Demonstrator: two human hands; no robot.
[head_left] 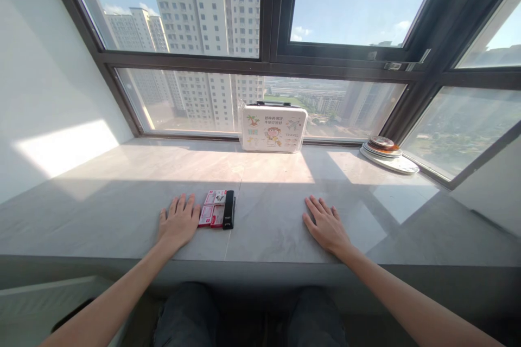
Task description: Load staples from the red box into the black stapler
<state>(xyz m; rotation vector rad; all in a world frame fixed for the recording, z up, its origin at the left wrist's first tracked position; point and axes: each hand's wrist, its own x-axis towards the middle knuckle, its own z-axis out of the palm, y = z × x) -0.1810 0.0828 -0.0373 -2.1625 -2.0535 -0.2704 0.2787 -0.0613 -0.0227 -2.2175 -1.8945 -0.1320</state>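
My left hand (180, 219) lies palm down on the pale stone sill (268, 217), fingers stretched out and holding nothing. Right beside its fingers sit several small red-and-white boxes (207, 214), grouped closely together; whether the hand touches them I cannot tell. Against their right side lies a slim black stapler (228, 210), its long side pointing toward the window. Further right, my right hand (325, 222) also rests flat on the sill with its fingers apart and nothing under them that shows.
A white case (273, 129) with cartoon prints and a black handle stands upright against the window. Stacked plates or lids (382, 153) sit in the far right corner. The sill's front edge runs above my knees. A white bin-like object (52, 303) is at lower left.
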